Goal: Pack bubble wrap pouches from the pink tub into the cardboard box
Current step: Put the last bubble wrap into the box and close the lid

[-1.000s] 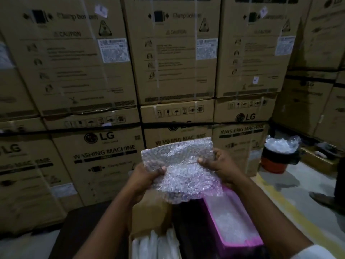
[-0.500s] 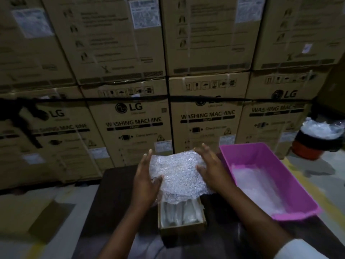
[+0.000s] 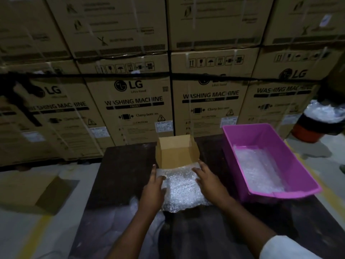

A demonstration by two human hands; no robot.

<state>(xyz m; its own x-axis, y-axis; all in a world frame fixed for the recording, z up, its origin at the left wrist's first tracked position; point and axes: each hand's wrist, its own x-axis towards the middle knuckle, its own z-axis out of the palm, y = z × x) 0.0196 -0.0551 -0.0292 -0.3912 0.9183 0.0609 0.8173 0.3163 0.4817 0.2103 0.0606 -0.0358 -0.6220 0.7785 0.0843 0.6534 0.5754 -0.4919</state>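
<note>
The bubble wrap pouch (image 3: pixel 182 189) lies flat between your hands, over the cardboard box (image 3: pixel 177 152); your left hand (image 3: pixel 153 191) and right hand (image 3: pixel 210 181) press it with straight fingers, equally near.

1 pink tub (image 3: pixel 261 139), 1 small cardboard box (image 3: pixel 176 152), 1 bubble wrap pouch (image 3: pixel 183 189) on top, 2 hands.

Stacked washing machine cartons (image 3: pixel 134 101) marked LG fill the wall from 9 to 3 o'clock. Dark table (image 3: pixel 121 174) at centre. Flat cardboard sheet (image 3: pixel 35 193) on floor at 8 o'clock. Plastic-lined bin (image 3: pixel 317 128) at 3 o'clock
</note>
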